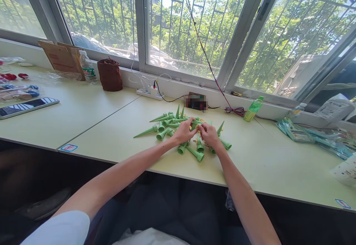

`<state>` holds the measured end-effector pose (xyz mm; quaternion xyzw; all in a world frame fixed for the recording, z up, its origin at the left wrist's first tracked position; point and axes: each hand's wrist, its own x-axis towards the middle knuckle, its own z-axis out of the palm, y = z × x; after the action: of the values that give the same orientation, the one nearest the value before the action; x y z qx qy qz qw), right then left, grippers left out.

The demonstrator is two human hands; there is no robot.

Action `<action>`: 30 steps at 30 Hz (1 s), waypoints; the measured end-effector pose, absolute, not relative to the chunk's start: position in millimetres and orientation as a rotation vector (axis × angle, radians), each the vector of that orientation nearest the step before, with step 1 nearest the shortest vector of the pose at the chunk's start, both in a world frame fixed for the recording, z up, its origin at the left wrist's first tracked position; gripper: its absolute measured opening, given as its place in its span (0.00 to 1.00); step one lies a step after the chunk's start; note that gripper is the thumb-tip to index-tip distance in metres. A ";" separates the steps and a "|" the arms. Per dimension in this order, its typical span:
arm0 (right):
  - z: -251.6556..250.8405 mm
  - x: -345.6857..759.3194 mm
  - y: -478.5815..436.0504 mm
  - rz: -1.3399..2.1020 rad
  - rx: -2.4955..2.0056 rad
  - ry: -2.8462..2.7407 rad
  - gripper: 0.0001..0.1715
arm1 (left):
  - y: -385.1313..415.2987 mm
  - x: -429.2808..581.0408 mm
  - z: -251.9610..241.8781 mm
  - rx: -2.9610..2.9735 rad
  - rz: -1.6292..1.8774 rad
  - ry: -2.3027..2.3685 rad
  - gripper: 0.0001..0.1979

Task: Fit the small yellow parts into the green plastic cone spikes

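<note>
Over the pile on the table, my left hand (pixel 184 131) is closed around a green plastic watering spike (pixel 194 124), mostly hidden by the fingers. My right hand (pixel 208 133) meets it, fingertips pinched at a small yellow piece (pixel 198 127) against the spike. Whether that piece sits in the spike, I cannot tell. Several more green cone-shaped spikes lie around and under both hands, among them a long one (pixel 146 131) to the left and one (pixel 195 153) nearest the table edge. A few show small yellow valves. Two spikes stand point up behind my left hand.
Behind the pile are a power strip (pixel 150 93) with cables and a blurred dark device (pixel 196 101). A green-labelled bottle (pixel 253 109) stands right of it; plastic packets (pixel 297 130) lie farther right. To the left are a brown bag (pixel 110 75), a bottle (pixel 87 68) and a tablet (pixel 27 107).
</note>
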<state>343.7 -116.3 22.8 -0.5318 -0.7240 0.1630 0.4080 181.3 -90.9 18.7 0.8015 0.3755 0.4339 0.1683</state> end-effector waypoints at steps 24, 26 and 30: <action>24.3 341.1 -116.2 0.351 -1.353 -1.792 0.18 | -90.6 181.8 20.9 2.231 1.248 1.099 0.18; 24.5 341.0 -116.4 0.375 -1.334 -1.784 0.15 | -90.3 181.7 21.3 2.217 1.253 1.113 0.18; 25.4 341.5 -117.5 0.405 -1.307 -1.794 0.14 | -88.8 181.9 19.4 2.235 1.246 1.099 0.19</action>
<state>341.5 -117.5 25.4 -0.5233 -0.7185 0.1622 0.4284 181.9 -88.8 19.4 0.7899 0.3884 0.4403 0.1772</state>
